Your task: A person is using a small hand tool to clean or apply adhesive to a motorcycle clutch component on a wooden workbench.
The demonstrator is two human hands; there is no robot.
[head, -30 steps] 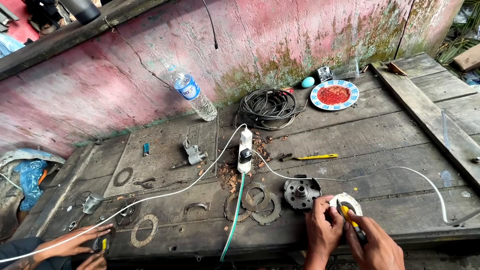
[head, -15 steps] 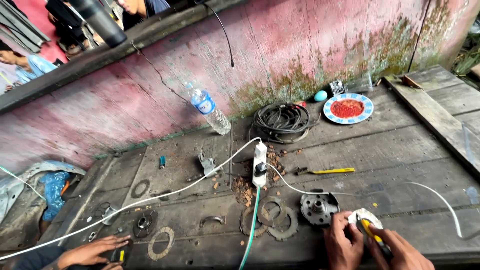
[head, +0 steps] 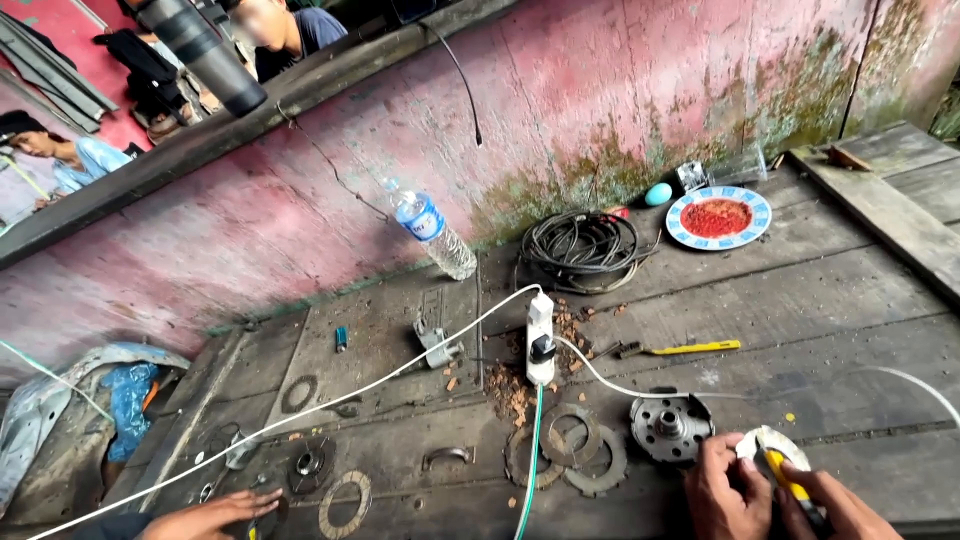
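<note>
My left hand (head: 722, 490) grips the edge of a pale round disc (head: 768, 441) at the front right of the wooden bench. My right hand (head: 835, 508) is closed around a yellow-handled tool (head: 788, 478) whose tip rests on that disc. Just left of the disc lies a round metal hub (head: 670, 427). Flat toothed rings (head: 565, 455) lie further left. My hands hide part of the disc.
A white power strip (head: 540, 338) with white cable lies mid-bench. Behind it are a black cable coil (head: 580, 245), a leaning water bottle (head: 432, 232), a patterned plate of red bits (head: 718, 217) and a yellow screwdriver (head: 690, 348). Another person's hand (head: 205, 517) works bottom left; people sit beyond the wall.
The view has swung so the bench contents sit further right and lower. My hands stay on the disc and tool. The other person's hand has shifted right.
</note>
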